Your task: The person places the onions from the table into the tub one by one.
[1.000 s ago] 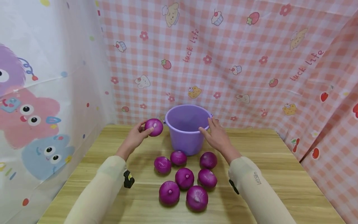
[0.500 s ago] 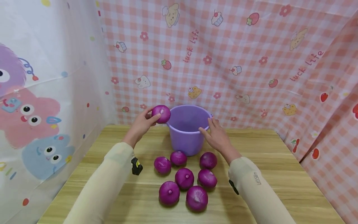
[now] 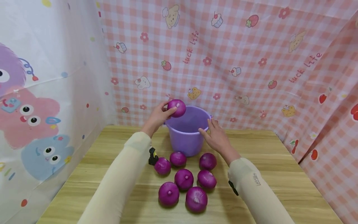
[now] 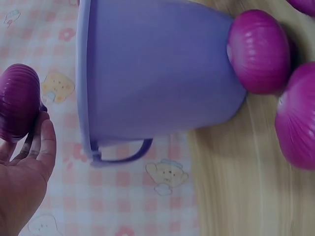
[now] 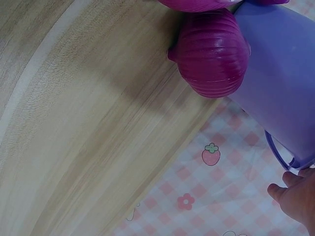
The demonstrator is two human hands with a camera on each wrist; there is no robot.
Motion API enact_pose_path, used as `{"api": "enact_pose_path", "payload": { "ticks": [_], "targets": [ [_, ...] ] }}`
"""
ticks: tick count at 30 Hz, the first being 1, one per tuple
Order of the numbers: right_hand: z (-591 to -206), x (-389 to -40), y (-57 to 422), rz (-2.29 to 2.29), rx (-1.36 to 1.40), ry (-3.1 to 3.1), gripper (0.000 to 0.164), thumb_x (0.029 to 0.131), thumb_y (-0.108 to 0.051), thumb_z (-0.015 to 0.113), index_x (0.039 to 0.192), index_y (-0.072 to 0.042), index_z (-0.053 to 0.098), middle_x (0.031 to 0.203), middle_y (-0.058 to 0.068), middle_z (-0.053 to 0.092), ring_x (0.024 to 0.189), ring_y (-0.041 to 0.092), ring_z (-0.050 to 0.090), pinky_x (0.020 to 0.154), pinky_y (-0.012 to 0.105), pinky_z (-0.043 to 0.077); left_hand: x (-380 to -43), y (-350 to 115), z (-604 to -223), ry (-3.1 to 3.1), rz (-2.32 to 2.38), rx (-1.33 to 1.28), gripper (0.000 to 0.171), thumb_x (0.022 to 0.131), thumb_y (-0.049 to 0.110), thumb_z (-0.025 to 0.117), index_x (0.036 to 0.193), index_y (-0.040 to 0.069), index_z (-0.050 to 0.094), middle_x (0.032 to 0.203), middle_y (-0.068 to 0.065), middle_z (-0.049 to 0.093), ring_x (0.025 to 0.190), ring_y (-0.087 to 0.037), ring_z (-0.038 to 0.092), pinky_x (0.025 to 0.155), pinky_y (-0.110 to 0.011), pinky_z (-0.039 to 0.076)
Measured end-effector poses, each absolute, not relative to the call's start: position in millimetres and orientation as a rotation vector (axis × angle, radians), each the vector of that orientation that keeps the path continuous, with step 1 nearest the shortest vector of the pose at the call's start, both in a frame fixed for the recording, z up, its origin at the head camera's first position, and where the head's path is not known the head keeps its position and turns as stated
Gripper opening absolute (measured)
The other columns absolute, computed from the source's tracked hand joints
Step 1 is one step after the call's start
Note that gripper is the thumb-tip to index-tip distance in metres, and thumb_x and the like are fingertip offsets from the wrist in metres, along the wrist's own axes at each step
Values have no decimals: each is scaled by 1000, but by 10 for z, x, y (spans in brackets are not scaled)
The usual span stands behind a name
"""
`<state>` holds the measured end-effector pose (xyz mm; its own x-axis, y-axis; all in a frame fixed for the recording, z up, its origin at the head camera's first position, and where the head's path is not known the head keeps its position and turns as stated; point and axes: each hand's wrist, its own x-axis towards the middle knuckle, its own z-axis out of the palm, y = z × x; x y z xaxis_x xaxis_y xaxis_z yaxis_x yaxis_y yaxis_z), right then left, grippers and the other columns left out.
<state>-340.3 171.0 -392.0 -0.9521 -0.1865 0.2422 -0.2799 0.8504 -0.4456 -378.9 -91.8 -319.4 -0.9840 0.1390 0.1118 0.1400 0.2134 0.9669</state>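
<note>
Head view: the cloth point(image 3: 131, 65) behind the hands carries red lettering point(image 3: 191, 46) reading "luck life", once beyond the bucket point(image 3: 185, 143) and again farther to the right hand's side. Small print also runs along the right sleeve point(image 3: 251, 186) (too small to read surely). The table point(image 3: 260, 147) reaches out past both hands on either side, and its far edge meets the cloth just beyond them. The left hand point(image 3: 157, 119) pinches an onion point(image 3: 178, 109), thumb on the near side, above the bucket's rim on that hand's side. The right hand point(image 3: 218, 138) rests on the opposite side of the rim, thumb spread away from the fingers. Seven loose onions point(image 3: 184, 179) lie on the table, nearer the person than the hands.

Left wrist view: the held onion is at the left hand's fingertips, beside the bucket's rim but apart from it; the handle point(image 4: 130, 156) hangs at the bucket's side.

Right wrist view: the right hand is partly cut off, its visible fingertips by the rim and the handle's end. A loose onion sits against the bucket, and the table's edge slants between it and the hand.
</note>
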Motion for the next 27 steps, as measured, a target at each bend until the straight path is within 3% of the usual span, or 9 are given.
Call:
{"api": "enact_pose_path", "payload": {
  "ticks": [7,18,27],
  "targets": [
    [-3924,-3399,1706,743,356,-2838,81,102,-59,35,157,-2,19,163,22,12,147,43,14,117,57,17,-3839,-736,-3204,-2483,-1931,-273,66,96,30,67,152,9,39,138,-25,52,113,-32,62,96,-36,52],
    [-3917,-3402,1697,733,360,-2829,80,103,-57,36,156,0,20,162,22,13,147,43,17,118,56,18,-3887,-631,-3250,-2577,-1790,-282,60,96,27,68,147,6,44,138,-24,54,112,-34,62,92,-39,54],
    [-3912,-3391,1698,748,356,-2820,81,102,-59,36,156,0,21,162,22,13,147,42,14,118,56,18,-3889,-679,-3279,-2602,-1702,-266,68,95,30,69,151,7,39,131,-20,59,118,-32,58,102,-41,47]
  ]
}}
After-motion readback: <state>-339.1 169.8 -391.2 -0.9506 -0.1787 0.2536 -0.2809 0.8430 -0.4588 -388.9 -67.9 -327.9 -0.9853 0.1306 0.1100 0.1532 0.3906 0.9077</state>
